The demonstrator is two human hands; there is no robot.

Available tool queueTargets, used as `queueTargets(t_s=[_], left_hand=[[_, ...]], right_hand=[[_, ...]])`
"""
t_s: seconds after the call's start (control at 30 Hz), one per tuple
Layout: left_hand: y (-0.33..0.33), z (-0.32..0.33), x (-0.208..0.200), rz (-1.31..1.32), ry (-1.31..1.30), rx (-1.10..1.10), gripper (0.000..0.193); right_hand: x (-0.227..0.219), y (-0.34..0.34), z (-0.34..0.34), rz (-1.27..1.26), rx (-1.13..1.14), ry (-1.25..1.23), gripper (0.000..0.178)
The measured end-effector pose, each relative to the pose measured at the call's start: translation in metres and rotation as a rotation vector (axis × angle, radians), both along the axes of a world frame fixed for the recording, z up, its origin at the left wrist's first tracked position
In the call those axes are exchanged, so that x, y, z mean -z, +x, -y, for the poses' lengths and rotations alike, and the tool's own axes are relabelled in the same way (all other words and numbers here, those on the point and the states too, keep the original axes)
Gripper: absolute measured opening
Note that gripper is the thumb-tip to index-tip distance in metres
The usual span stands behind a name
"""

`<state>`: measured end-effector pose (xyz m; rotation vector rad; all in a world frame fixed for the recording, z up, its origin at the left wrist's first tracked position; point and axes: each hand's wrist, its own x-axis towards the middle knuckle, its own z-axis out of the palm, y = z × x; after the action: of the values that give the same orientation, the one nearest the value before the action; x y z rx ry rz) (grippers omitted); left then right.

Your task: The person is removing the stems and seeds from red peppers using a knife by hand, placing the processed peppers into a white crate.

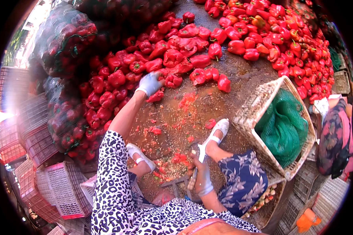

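My left hand (150,83), in a pale glove, reaches out to the near edge of a heap of red bell peppers (117,78). Its fingers are apart, close beside a red bell pepper (173,81), and I see nothing held in them. Another pepper piece (155,96) lies just below that hand. Near my lap, my right hand (202,176) is closed round the brownish handle of a knife-like tool (202,152). Its shiny metal end points up, away from me; the grip is partly hidden by the fingers.
Pepper scraps and seeds cover the wet brown floor (168,125) between my white shoes. A dirty crate (245,109) with green netting (284,129) stands at right. Another large pepper heap (278,39) spreads at far right. Filled net sacks (62,43) and stacked crates (60,188) line the left.
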<state>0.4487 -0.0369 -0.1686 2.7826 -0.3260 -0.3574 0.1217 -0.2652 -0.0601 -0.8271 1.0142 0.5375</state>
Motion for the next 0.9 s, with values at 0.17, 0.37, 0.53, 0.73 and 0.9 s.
queueTargets(t_s=[0.17,0.37,0.53,0.73,0.9], left_hand=[[0.091,0.044,0.041,0.389,0.343,0.308,0.047],[0.151,0.084,0.105,0.376,0.459,0.497,0.038],[0.174,0.091,0.12,0.193,0.411,0.338,0.022],[0.153,0.03,0.088,0.148,0.111,0.053,0.031],[0.063,0.016,0.049,-0.388,-0.841,-0.632,0.034]], right_hand=[[0.02,0.019,-0.001,-0.185,0.048,-0.023,0.025],[0.049,0.016,-0.001,-0.25,0.018,-0.023,0.028],[0.064,0.006,0.003,-0.337,0.053,-0.007,0.03],[0.05,0.011,-0.001,-0.344,-0.037,0.03,0.032],[0.02,0.01,-0.013,-0.097,0.002,0.011,0.033]])
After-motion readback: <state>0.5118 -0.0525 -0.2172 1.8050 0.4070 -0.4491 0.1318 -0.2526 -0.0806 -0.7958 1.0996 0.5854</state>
